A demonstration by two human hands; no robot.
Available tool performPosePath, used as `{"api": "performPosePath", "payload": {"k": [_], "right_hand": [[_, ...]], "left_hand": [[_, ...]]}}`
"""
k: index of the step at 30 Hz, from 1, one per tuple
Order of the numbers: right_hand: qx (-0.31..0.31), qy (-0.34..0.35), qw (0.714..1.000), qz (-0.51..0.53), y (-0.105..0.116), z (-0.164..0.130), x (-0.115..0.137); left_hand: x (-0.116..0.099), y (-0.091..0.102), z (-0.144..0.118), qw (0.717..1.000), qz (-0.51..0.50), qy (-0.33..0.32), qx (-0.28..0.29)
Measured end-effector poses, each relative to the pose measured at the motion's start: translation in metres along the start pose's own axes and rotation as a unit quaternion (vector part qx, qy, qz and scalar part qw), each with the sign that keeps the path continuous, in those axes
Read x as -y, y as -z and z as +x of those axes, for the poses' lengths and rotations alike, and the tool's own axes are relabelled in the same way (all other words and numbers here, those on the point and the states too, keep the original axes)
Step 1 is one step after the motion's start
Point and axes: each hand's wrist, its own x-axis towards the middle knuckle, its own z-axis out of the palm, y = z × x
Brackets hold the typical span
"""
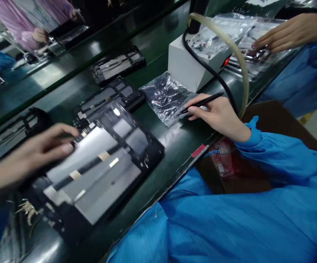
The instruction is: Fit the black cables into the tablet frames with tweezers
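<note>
An opened tablet chassis [98, 171] with a grey metal back panel and tape strips lies on the dark green belt [174, 142] in front of me. My left hand [34, 153] rests its fingertips on the chassis' upper left edge. My right hand [218, 115] holds a thin black pen-like tool [202, 103], its tip over a clear plastic bag of small parts [165, 95].
Several more opened tablet frames [117, 65] lie further up the belt. A white box [191, 62] with a black cable and a pale hose stands at the back right. A co-worker's hand [287, 33] rests on plastic bags there. Another person in pink [29, 22] works across the belt.
</note>
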Motion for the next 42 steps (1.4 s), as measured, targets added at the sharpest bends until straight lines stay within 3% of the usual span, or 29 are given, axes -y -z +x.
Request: {"api": "performPosePath", "payload": {"k": [3, 6, 10, 22, 28, 37, 42], "right_hand": [[0.003, 0.008, 1.000, -0.001, -0.003, 0.002, 0.001], [0.001, 0.005, 1.000, -0.006, -0.005, 0.004, 0.002], [0.006, -0.005, 1.000, -0.005, -0.007, 0.006, 0.001], [0.001, -0.006, 1.000, 0.015, -0.010, 0.008, 0.000], [0.030, 0.001, 1.000, 0.009, -0.009, 0.006, 0.001], [-0.006, -0.012, 1.000, 0.028, -0.011, 0.006, 0.001], [0.009, -0.005, 0.999, 0.030, -0.011, 0.005, -0.001]], "left_hand": [[-0.001, -0.046, 0.002, 0.995, -0.055, 0.059, 0.065], [0.001, -0.064, -0.007, 0.995, -0.053, 0.051, 0.062], [0.002, -0.063, -0.014, 0.998, -0.037, 0.019, 0.044], [-0.002, -0.065, -0.011, 0.998, -0.043, 0.034, 0.030], [-0.003, -0.065, -0.011, 0.998, -0.042, 0.032, 0.033], [-0.002, -0.069, -0.012, 0.996, -0.031, 0.059, 0.053], [-0.008, -0.074, -0.017, 0.996, -0.051, 0.068, 0.027]]}}
